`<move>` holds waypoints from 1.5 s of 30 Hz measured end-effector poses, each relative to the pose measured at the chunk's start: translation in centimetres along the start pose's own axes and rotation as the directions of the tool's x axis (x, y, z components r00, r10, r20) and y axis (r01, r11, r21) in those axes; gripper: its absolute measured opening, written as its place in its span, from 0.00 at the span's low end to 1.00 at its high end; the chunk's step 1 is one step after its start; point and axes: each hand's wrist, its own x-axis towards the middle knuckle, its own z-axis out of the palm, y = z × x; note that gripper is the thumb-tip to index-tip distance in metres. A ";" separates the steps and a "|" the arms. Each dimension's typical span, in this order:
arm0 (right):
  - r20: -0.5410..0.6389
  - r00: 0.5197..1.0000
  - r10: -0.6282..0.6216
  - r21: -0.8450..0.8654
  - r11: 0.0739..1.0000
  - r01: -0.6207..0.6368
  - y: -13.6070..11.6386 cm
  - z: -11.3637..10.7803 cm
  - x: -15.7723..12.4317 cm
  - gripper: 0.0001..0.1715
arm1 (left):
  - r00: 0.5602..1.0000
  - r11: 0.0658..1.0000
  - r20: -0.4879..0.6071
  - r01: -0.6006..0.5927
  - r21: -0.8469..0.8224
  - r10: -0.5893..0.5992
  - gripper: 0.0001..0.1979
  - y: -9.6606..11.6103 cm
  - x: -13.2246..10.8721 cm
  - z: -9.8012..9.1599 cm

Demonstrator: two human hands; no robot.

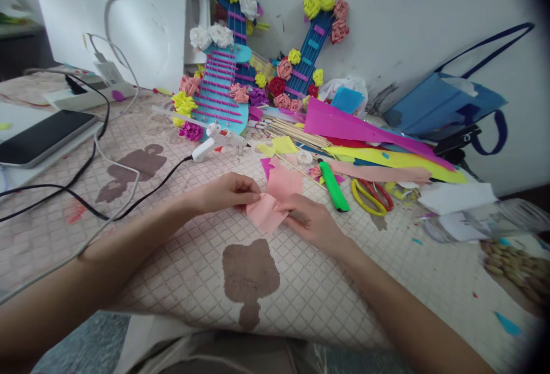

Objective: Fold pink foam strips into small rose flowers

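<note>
A small square of pink crepe paper [265,217] is pinched between my two hands, just above the table. My left hand [232,192] grips its left edge between thumb and fingers. Its right edge is in the fingers of my right hand [310,219]. Directly beyond lies another pink paper piece [285,182], with a bit of magenta paper [267,166] at its left. A green-handled cutter [333,186] rests to the right of it. The white hot glue gun [217,141] lies farther off, to the left.
Scissors with yellow and red handles [372,196] lie right of the cutter. Paper-flower decorated panels [221,87] lean at the back beside bamboo sticks [296,133] and a magenta sheet [365,128]. Cables [92,150] cross the left side, near a phone [45,136]. A blue bag [447,105] stands back right.
</note>
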 end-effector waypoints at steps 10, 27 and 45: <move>-0.038 0.996 -0.082 -0.133 0.988 0.077 -0.2 1.2 -0.6 0.07 | 0.990 0.971 -0.066 -0.108 0.214 0.125 0.12 -0.4 0.3 -0.3; 0.149 0.981 0.125 -0.042 0.992 -0.120 -0.7 0.6 -0.7 0.10 | 0.895 0.646 0.067 -0.369 0.668 0.442 0.04 -0.8 -1.7 3.9; 0.153 0.973 0.175 -0.051 0.984 -0.169 -0.7 0.1 -0.5 0.06 | 0.911 0.758 0.136 -0.401 0.514 0.390 0.04 -0.7 -1.5 2.5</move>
